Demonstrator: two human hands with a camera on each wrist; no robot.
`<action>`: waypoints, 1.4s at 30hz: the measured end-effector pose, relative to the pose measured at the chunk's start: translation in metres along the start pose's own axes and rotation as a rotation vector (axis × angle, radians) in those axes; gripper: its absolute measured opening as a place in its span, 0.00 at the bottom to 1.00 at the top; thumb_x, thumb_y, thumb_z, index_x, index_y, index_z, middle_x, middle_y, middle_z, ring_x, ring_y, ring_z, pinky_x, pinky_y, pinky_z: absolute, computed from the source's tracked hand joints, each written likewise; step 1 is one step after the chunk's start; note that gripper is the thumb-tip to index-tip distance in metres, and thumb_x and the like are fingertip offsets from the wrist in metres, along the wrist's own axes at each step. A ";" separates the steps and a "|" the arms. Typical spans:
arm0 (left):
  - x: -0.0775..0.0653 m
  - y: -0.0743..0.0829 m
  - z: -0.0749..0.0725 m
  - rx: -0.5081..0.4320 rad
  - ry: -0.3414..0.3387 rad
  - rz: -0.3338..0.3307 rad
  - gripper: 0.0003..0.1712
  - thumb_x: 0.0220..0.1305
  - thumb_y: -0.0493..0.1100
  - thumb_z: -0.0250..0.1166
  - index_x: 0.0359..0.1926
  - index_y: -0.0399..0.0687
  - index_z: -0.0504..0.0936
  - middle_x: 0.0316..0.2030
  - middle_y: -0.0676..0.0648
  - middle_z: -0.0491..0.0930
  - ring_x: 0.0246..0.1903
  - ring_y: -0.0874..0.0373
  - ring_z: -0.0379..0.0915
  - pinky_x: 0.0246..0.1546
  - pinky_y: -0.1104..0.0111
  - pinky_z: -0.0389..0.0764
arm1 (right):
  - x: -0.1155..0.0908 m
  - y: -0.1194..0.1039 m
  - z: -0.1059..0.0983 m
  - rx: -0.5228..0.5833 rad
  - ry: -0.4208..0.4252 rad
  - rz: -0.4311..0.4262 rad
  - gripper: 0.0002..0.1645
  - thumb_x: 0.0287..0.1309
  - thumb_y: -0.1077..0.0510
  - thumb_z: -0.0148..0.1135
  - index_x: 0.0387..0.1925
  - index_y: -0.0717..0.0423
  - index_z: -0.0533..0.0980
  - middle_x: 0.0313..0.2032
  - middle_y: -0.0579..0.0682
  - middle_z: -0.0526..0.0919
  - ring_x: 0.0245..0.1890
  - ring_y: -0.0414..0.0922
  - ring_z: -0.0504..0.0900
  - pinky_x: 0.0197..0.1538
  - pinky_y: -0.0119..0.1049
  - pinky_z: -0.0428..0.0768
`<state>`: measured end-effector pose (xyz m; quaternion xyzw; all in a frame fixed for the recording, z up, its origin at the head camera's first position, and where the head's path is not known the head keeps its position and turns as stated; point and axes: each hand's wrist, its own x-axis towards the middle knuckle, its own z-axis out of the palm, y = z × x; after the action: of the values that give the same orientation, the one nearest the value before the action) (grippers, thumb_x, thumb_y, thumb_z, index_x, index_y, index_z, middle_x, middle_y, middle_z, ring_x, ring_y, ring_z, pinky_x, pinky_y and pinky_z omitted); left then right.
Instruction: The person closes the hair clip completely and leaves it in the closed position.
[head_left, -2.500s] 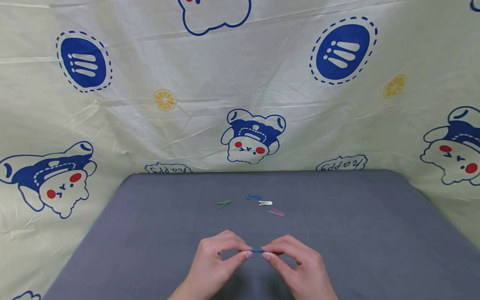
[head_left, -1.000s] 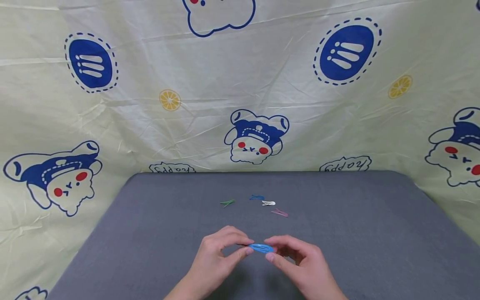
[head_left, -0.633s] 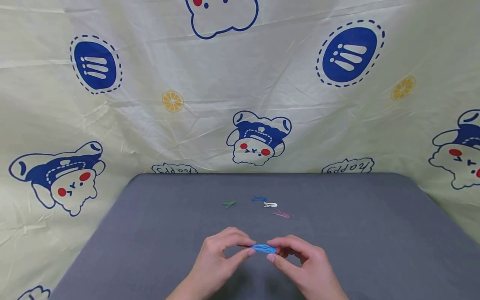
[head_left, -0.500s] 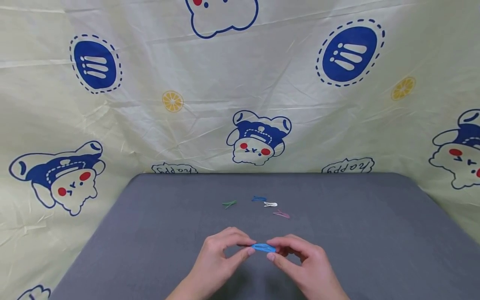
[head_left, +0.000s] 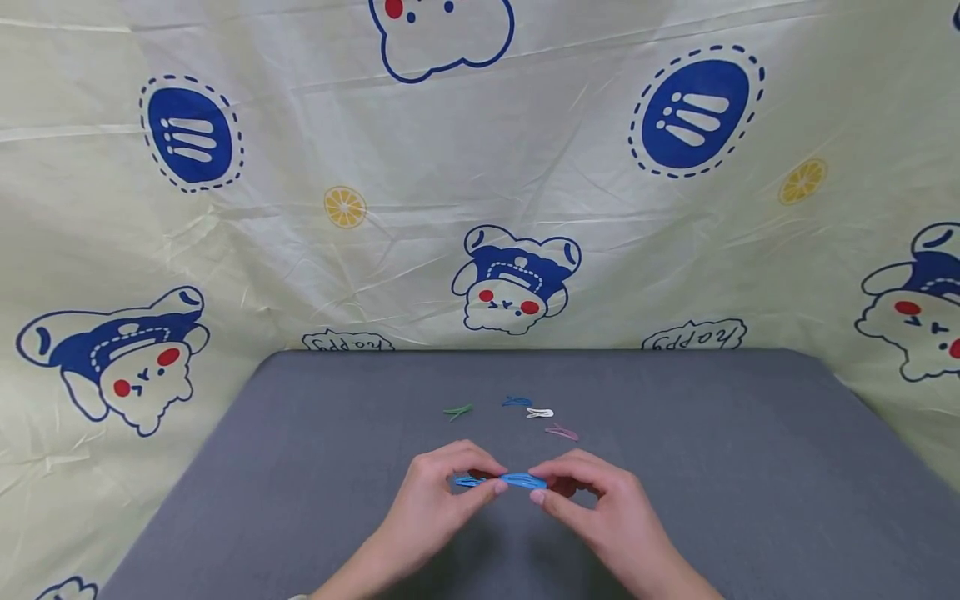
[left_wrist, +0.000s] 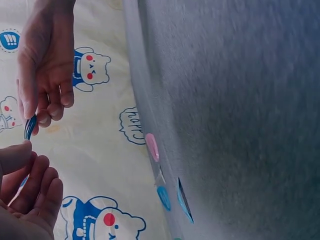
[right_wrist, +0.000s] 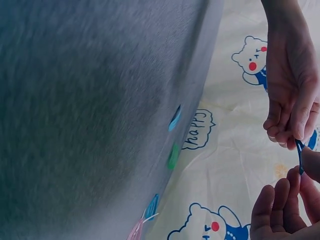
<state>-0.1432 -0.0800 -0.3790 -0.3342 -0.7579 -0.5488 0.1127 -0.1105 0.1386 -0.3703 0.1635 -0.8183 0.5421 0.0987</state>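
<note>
A light-blue snap hair clip is held level between my two hands over the table. My left hand pinches its left end between thumb and index finger; my right hand pinches the right end likewise. Both wrist views show the clip spanning the space between the two sets of fingertips. Through the opening between my left thumb and index finger, more light blue shows, partly covered. In the left wrist view a blue hair clip lies on the table, nearer than the others.
Farther back on the grey table lie a green hair clip, a blue one, a white one and a pink one. A patterned cloth hangs behind and beside the table.
The held clip first appeared as a thin edge, then turned its flat face up. Both hands are slightly higher in the head view, and light blue now shows inside the left hand's opening.
</note>
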 end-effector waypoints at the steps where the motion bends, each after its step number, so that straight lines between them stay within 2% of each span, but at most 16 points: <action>1: 0.002 -0.001 0.000 -0.002 -0.005 -0.020 0.07 0.59 0.37 0.72 0.37 0.54 0.88 0.33 0.60 0.83 0.34 0.63 0.77 0.35 0.67 0.80 | 0.001 0.001 0.000 -0.007 -0.004 0.008 0.09 0.54 0.49 0.73 0.38 0.35 0.84 0.32 0.38 0.82 0.33 0.41 0.80 0.36 0.33 0.79; 4: 0.005 -0.005 -0.001 0.019 -0.026 -0.069 0.08 0.58 0.37 0.73 0.35 0.56 0.88 0.32 0.62 0.82 0.34 0.63 0.77 0.36 0.67 0.79 | 0.006 0.005 -0.001 -0.035 -0.022 0.012 0.09 0.53 0.48 0.74 0.37 0.35 0.84 0.31 0.38 0.82 0.32 0.40 0.80 0.37 0.33 0.79; 9: 0.012 -0.013 -0.002 0.049 -0.080 -0.073 0.07 0.58 0.37 0.73 0.34 0.56 0.88 0.32 0.62 0.82 0.34 0.63 0.77 0.39 0.65 0.80 | 0.015 0.012 -0.004 -0.097 -0.070 0.033 0.08 0.53 0.50 0.74 0.37 0.36 0.84 0.30 0.37 0.82 0.31 0.40 0.80 0.35 0.34 0.79; 13: 0.017 -0.020 -0.004 0.068 -0.129 -0.101 0.06 0.58 0.36 0.72 0.34 0.54 0.88 0.31 0.61 0.81 0.35 0.64 0.77 0.41 0.65 0.80 | 0.022 0.019 -0.005 -0.155 -0.106 0.007 0.08 0.54 0.52 0.74 0.36 0.35 0.84 0.31 0.35 0.82 0.31 0.38 0.80 0.36 0.35 0.79; 18: 0.019 -0.025 -0.005 0.085 -0.185 -0.173 0.06 0.58 0.36 0.72 0.34 0.52 0.88 0.30 0.61 0.81 0.33 0.65 0.77 0.39 0.64 0.80 | 0.028 0.026 -0.004 -0.200 -0.138 -0.008 0.11 0.54 0.56 0.74 0.35 0.34 0.84 0.32 0.33 0.81 0.32 0.37 0.79 0.37 0.35 0.79; 25: 0.026 -0.039 -0.006 0.071 -0.241 -0.253 0.02 0.58 0.38 0.72 0.33 0.49 0.88 0.28 0.59 0.81 0.29 0.63 0.78 0.32 0.68 0.80 | 0.039 0.033 -0.003 -0.240 -0.214 0.016 0.08 0.54 0.56 0.73 0.35 0.38 0.84 0.31 0.35 0.79 0.31 0.37 0.77 0.35 0.33 0.78; 29: 0.027 -0.049 -0.005 0.067 -0.254 -0.282 0.01 0.58 0.38 0.73 0.32 0.47 0.88 0.28 0.58 0.82 0.28 0.63 0.77 0.30 0.69 0.79 | 0.047 0.038 -0.002 -0.250 -0.267 0.057 0.07 0.56 0.55 0.73 0.36 0.40 0.84 0.30 0.36 0.79 0.32 0.40 0.77 0.33 0.34 0.78; 34: 0.030 -0.057 -0.004 0.077 -0.275 -0.293 0.02 0.57 0.37 0.73 0.32 0.48 0.88 0.27 0.58 0.82 0.27 0.64 0.77 0.30 0.70 0.78 | 0.054 0.045 -0.001 -0.245 -0.307 0.096 0.06 0.56 0.57 0.72 0.36 0.43 0.85 0.29 0.38 0.79 0.31 0.43 0.77 0.32 0.35 0.78; 38: 0.032 -0.062 -0.002 0.103 -0.297 -0.290 0.05 0.57 0.35 0.72 0.31 0.51 0.88 0.27 0.59 0.81 0.27 0.65 0.77 0.30 0.70 0.78 | 0.057 0.051 -0.001 -0.241 -0.332 0.089 0.06 0.56 0.58 0.72 0.35 0.44 0.85 0.29 0.38 0.79 0.31 0.41 0.77 0.33 0.35 0.78; 42: 0.035 -0.066 0.000 0.128 -0.308 -0.275 0.03 0.56 0.36 0.73 0.31 0.48 0.88 0.27 0.59 0.80 0.27 0.66 0.76 0.29 0.71 0.78 | 0.059 0.057 0.000 -0.236 -0.351 0.083 0.05 0.55 0.58 0.72 0.34 0.45 0.85 0.28 0.37 0.80 0.30 0.40 0.78 0.34 0.35 0.78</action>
<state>-0.2107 -0.0786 -0.4100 -0.2997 -0.8379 -0.4523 -0.0595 -0.1864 0.1500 -0.3989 0.2090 -0.8868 0.4094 -0.0492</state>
